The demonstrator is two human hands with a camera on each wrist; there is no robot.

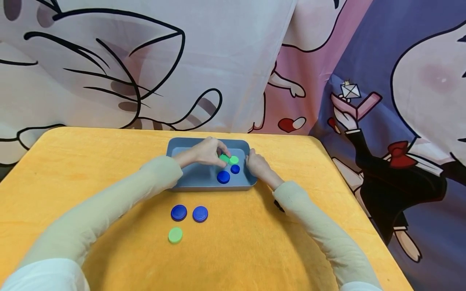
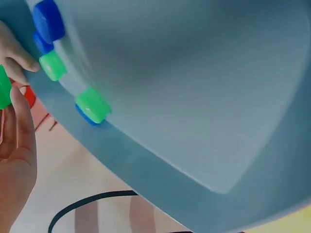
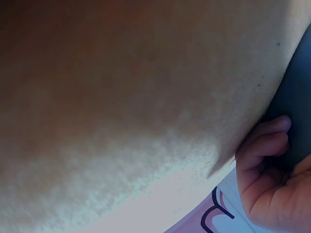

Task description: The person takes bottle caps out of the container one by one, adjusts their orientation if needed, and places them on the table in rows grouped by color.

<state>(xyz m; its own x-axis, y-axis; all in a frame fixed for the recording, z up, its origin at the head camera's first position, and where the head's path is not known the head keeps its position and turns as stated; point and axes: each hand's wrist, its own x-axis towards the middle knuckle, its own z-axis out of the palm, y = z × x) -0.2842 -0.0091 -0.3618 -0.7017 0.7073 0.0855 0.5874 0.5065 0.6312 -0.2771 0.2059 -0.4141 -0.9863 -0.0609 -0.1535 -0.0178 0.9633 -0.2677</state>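
Note:
My left hand [image 1: 210,152] reaches over a grey-blue tray [image 1: 193,188] and pinches a green round cap [image 2: 4,88], seen at the left edge of the left wrist view. Inside the tray, another green cap [image 1: 234,160] lies near a small blue cap [image 1: 235,169] and a larger blue cap [image 1: 223,177]. The left wrist view also shows a green cap [image 2: 93,104] with a blue cap [image 2: 86,115] partly hidden beneath it. At the tray's right end, my right hand [image 1: 257,165] grips the rim with curled fingers [image 3: 265,145].
On the yellow table [image 1: 233,242], in front of the tray, lie a dark blue cap [image 1: 178,212], a second blue cap [image 1: 200,214] and a light green cap [image 1: 175,235]. A cartoon-printed cloth [image 1: 233,60] hangs behind the table and along its right side.

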